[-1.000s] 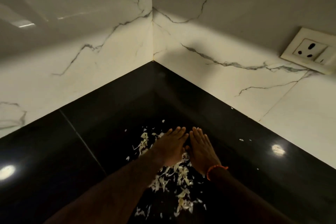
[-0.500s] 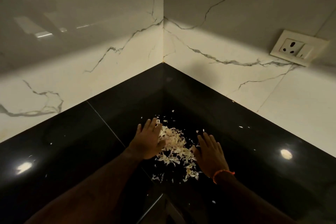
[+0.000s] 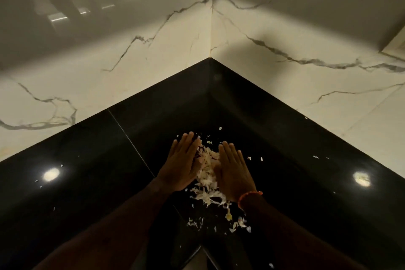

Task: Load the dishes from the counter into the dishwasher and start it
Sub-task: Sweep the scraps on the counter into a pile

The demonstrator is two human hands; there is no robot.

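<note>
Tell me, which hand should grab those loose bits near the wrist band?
Probably the right hand: the stray scraps lie just below its banded wrist, while the left hand sits across the pile.

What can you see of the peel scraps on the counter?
The peel scraps are thin, papery, whitish flakes with a few purplish bits, heaped on the glossy black counter near its corner. The left hand and right hand, fingers straight, press the heap from either side. Loose flakes lie scattered around, mostly nearer the person.

Wall fitting (image 3: pixel 394 49): cut off by right edge, only a pale corner visible.
Scrap pile (image 3: pixel 208 173): sides hidden behind left hand (image 3: pixel 180 165) and right hand (image 3: pixel 235 173).
Forearms: cut by bottom edge.
Counter (image 3: pixel 76 182): front edge out of frame.
</note>
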